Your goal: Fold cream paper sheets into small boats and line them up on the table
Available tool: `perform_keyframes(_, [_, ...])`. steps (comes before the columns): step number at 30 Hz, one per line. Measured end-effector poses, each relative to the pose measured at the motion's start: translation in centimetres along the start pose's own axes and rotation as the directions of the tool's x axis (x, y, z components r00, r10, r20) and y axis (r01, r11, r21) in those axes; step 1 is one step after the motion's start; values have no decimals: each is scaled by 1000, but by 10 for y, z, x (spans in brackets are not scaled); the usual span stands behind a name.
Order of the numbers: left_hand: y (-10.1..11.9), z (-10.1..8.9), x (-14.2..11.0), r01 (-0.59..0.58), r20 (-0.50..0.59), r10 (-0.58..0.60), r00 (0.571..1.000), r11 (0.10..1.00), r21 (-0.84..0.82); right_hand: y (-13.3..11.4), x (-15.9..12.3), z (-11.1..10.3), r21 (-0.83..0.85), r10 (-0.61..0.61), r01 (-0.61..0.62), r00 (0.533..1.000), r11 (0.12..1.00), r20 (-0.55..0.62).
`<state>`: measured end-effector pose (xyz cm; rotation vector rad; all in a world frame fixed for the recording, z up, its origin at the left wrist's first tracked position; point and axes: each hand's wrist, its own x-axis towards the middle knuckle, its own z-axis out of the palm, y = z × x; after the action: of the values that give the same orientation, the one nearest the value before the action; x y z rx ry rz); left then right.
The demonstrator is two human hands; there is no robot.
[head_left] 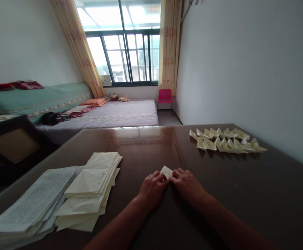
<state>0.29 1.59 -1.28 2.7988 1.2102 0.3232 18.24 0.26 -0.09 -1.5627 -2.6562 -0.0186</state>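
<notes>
A small folded piece of white paper (pixel 166 171) lies on the brown table, its pointed corner showing beyond my fingers. My left hand (pixel 153 185) grips its left side with the fingers curled. My right hand (pixel 186 182) presses and pinches the right side, close against the left fingertips. The lower part of the paper is hidden under both hands. Farther off to the right stand two rows of folded paper boats (pixel 229 145), cream coloured. On the left lies a stack of creased square paper sheets (pixel 91 180).
Beside the squares, a pile of printed sheets (pixel 37 201) reaches the left edge of the glossy brown table (pixel 141 146). Past the table are a bed (pixel 130 111), a pink chair (pixel 165 96) and a window. A white wall runs along the right.
</notes>
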Motion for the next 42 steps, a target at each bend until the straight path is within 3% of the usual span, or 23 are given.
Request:
perform_keyframes(6, [4,-6,-1,47,44,-49,998,998,47,-10,-11,-12,-133,128,-115,988,984,90])
perform_keyframes(11, [5,-9,-4,96,31,-97,995,995,40,-17,-16,-19,-139,181,-160,971,977,158])
perform_keyframes(24, [1,-11,-6,157,-35,-154,987,982,102,-11,-14,-21,-128,262,-245,954,961,143])
perform_keyframes(28, [1,-8,-3,142,-98,-131,987,983,118,14,-7,-13,-15,303,-303,953,953,17])
perform_keyframes(31, [-5,-4,-1,146,-127,-137,982,987,68,34,-1,-3,176,344,-331,938,927,-47])
perform_keyframes(35, [-13,3,1,128,-153,-123,981,991,24,47,3,9,418,274,-189,950,888,-151])
perform_keyframes(39, [-17,6,1,79,-211,-68,975,996,44,51,3,14,461,157,-79,978,884,-134])
perform_keyframes(42, [-18,5,1,31,-239,-12,971,997,77,51,2,14,533,170,-113,984,838,-58])
